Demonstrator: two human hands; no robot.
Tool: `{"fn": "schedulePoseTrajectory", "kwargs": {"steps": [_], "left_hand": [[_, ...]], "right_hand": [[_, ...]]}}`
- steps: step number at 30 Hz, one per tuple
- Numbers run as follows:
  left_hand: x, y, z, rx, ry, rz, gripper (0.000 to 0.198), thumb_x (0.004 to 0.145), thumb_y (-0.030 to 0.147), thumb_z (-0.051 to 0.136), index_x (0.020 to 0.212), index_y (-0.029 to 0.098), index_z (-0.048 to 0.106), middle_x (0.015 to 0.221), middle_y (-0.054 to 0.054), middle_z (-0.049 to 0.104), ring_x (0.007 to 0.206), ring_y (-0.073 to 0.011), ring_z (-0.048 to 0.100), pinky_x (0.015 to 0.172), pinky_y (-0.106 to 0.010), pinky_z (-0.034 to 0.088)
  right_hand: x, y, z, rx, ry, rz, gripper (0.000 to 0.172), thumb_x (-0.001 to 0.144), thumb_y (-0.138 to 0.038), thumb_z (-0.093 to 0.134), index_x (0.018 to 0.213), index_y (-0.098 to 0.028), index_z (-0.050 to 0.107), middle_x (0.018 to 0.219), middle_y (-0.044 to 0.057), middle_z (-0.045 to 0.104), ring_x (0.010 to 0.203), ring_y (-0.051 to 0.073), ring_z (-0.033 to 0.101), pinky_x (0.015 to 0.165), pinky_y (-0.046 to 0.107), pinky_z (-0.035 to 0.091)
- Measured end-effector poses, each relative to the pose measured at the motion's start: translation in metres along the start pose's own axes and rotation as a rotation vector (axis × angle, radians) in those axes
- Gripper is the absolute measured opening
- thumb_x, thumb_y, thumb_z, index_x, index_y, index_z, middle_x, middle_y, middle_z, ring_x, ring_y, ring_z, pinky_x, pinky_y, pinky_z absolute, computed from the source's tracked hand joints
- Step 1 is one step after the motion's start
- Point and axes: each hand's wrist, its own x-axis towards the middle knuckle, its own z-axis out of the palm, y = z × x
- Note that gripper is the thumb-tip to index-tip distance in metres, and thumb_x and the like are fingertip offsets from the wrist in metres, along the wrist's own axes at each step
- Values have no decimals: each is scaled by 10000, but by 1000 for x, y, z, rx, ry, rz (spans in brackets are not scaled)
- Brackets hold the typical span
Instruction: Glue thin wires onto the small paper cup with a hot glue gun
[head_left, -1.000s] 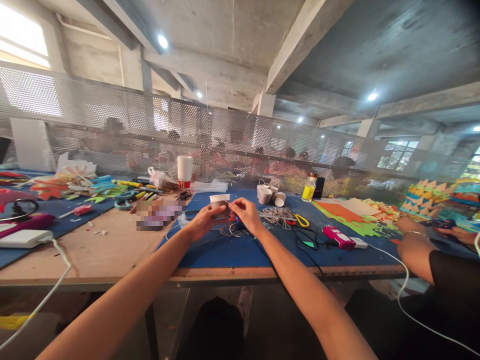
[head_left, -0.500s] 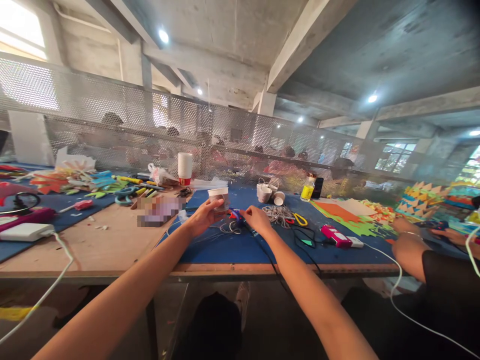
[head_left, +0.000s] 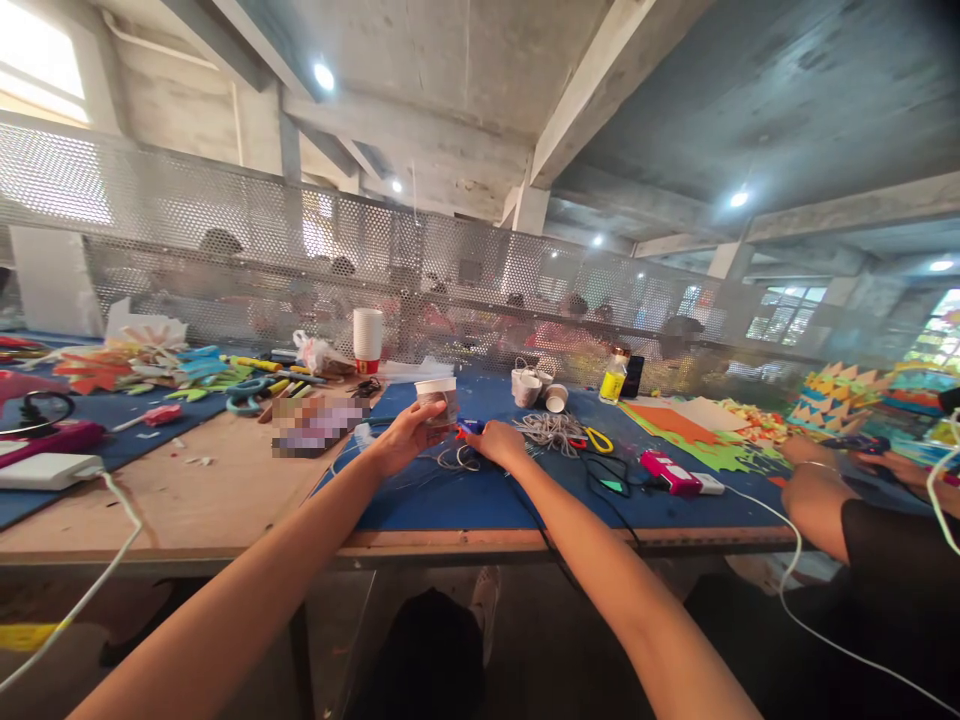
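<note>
My left hand [head_left: 401, 436] is wrapped round a small paper cup [head_left: 439, 398] with a white rim and a dark band, held just above the blue mat [head_left: 480, 495]. To its right, my right hand [head_left: 499, 441] is closed on a blue and red glue gun [head_left: 470, 427] lying on the mat, its black cord running back over the table edge. A loose coil of pale string [head_left: 459, 458] lies between the two hands. A bigger bundle of string [head_left: 551, 430] sits just right of my right hand.
A stack of white cups [head_left: 368, 338], several small cups [head_left: 534, 385], a yellow bottle [head_left: 613, 378], yellow scissors [head_left: 598, 439] and a pink device [head_left: 669, 472] stand farther back. Coloured paper cut-outs [head_left: 150, 365] cover the left. Another person's arms [head_left: 825, 490] work at the right. A perforated metal screen [head_left: 450, 280] backs the table.
My right hand left the cup, dropped to the mat and closed on the glue gun. My left hand lifted the cup slightly and kept hold of it.
</note>
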Motion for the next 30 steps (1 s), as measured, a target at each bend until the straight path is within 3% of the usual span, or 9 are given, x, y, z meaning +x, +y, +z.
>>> {"fn": "schedulePoseTrajectory", "kwargs": {"steps": [3, 8, 11, 14, 22, 26, 30], "left_hand": [[0, -1, -1, 8, -7, 3, 294, 841, 234, 750, 1115, 139, 703, 1030, -106, 771, 784, -188, 751, 652, -252, 587], [-1, 0, 0, 11, -28, 7, 304, 832, 223, 755, 1120, 143, 700, 1042, -110, 768, 788, -190, 748, 654, -259, 594], [-2, 1, 1, 6, -40, 8, 304, 833, 219, 755, 1122, 140, 700, 1039, -110, 769, 787, -187, 747, 663, -258, 596], [-2, 1, 2, 4, -58, 12, 301, 844, 213, 742, 1133, 139, 699, 1024, -109, 773, 799, -189, 750, 676, -255, 596], [-2, 1, -1, -19, -77, 23, 293, 861, 212, 720, 1146, 140, 716, 1097, -122, 778, 833, -196, 754, 754, -278, 599], [-1, 1, -2, -20, -84, 19, 323, 859, 222, 725, 1171, 139, 721, 1134, -135, 772, 847, -195, 753, 767, -276, 594], [-2, 2, -2, -20, -65, 10, 338, 849, 215, 727, 1179, 143, 716, 1154, -139, 765, 866, -202, 753, 791, -293, 593]], "right_hand": [[3, 2, -3, 97, -20, 29, 537, 840, -634, 621, 1004, -146, 777, 1016, 201, 774, 1015, 314, 729, 751, 307, 479], [8, 8, -5, 246, -81, 47, 435, 869, -556, 634, 780, -151, 763, 719, 125, 756, 756, 238, 730, 634, 256, 434], [11, 11, -1, 349, -114, 32, 437, 907, -475, 597, 637, -153, 718, 553, 80, 680, 580, 184, 659, 555, 236, 401], [12, 12, 3, 497, -124, 10, 432, 944, -403, 549, 630, -148, 699, 483, 36, 623, 451, 122, 562, 490, 206, 371], [6, 5, 4, 903, 12, -41, 205, 940, -307, 578, 981, -123, 659, 823, 69, 755, 457, 81, 595, 440, 169, 414], [2, 1, 3, 1035, 89, -47, 284, 931, -299, 563, 1169, -144, 542, 962, 81, 752, 544, 109, 671, 514, 200, 514], [-2, -1, -1, 1211, 245, -106, 380, 863, -295, 614, 1191, -189, 454, 1106, 89, 716, 616, 130, 705, 602, 251, 576]]}}
